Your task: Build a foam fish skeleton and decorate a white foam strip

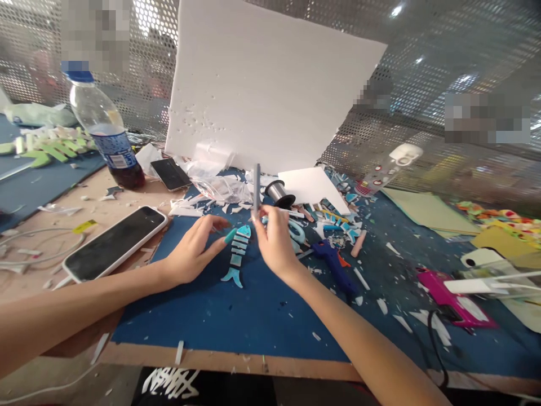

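A teal and white fish-skeleton cutout [237, 254] lies on the dark blue mat [236, 316] in front of me. My left hand [192, 251] rests beside it with fingers stretched out, a teal-nailed fingertip touching the fish's head. My right hand [275, 239] is just right of the fish, fingers pinched round a thin grey stick-like tool [256, 186] that stands upright. The tool's lower end is hidden by my fingers.
A white-cased phone [115, 242] and a second phone [171, 173] lie at left, near a water bottle [103, 129]. A large white foam sheet [270, 84] leans at the back. Wire spool [279, 193], blue glue gun [336, 265], pink glue gun [448, 299] and scraps lie at right.
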`<state>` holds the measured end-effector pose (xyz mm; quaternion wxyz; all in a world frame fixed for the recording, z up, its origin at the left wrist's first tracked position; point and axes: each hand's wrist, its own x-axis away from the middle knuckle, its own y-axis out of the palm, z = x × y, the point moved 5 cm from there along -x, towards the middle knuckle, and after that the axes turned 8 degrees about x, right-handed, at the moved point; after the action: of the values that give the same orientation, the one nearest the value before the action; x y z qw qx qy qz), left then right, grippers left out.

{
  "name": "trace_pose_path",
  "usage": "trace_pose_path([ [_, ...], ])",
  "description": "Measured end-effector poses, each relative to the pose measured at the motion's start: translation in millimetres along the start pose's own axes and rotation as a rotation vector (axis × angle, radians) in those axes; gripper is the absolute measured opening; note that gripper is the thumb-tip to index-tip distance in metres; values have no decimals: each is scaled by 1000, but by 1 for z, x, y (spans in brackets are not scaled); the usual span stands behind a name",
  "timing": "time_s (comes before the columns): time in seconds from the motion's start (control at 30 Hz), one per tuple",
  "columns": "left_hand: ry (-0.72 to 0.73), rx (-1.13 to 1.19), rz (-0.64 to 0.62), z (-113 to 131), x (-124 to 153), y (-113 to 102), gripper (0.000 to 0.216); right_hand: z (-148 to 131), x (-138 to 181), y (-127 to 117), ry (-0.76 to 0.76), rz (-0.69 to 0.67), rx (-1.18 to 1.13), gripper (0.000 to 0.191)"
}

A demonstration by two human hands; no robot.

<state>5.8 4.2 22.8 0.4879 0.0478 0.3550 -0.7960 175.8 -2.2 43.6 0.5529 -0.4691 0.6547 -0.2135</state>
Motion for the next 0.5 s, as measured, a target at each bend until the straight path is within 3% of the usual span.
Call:
trace_pose_path([
  [0.1, -40, 254, -1, -1, 1, 5, 35, -28, 15, 2, -215, -102, -129, 16],
  [0.17, -26, 284, 13, 0, 2, 7, 31, -39, 21, 2, -279, -149, -136, 18],
  [0.27, -25, 251, 118, -1, 4, 2, 24, -44, 21, -4, -315, -151, -193, 12],
  [0.4, 67, 116, 262, 2, 5, -11, 21, -40, 19, -11, -240, -108, -326, 41],
  [0.5, 263, -180, 62, 15, 6, -1, 26, -42, 21, -7, -233, -148, -332, 43],
])
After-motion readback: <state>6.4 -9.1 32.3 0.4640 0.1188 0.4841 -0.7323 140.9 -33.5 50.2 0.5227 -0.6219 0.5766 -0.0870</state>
